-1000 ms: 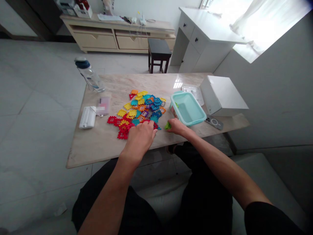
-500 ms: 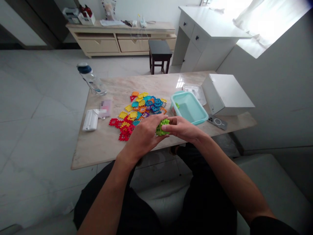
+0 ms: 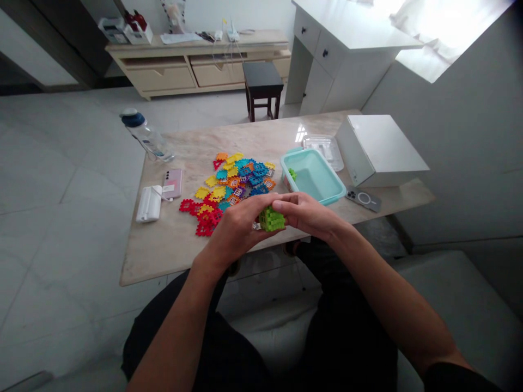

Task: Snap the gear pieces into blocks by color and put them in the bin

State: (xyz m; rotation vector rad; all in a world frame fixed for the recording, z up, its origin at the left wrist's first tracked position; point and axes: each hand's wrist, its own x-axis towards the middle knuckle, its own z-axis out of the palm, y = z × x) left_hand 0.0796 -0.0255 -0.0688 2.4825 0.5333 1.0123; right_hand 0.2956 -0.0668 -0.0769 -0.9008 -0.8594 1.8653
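Between my two hands, above the table's front edge, is a block of green interlocking building tiles (image 3: 272,219). My left hand (image 3: 241,220) wraps it from the left, fingers over the top and thumb beneath. My right hand (image 3: 306,215) grips its right side, with fingers on the upper edge. Part of the block is hidden behind the fingers. Beyond my left hand lies a loose pile of tiles (image 3: 232,171) in red, yellow, blue, orange, purple and teal. Farther right, a light teal plastic bin (image 3: 318,174) has a few green tiles (image 3: 292,174) at its left end.
On the table's left are a water bottle (image 3: 149,136), a pink phone (image 3: 172,183) and a white case-like object (image 3: 149,204). To the right stand a white box (image 3: 384,149), a clear plastic tray (image 3: 327,149) and a grey phone (image 3: 363,198). A dark stool (image 3: 262,79) is behind the table.
The green block has turned in my hands and sits slightly lower. My right thumb has moved from its front face to its upper edge. The view has shifted slightly.
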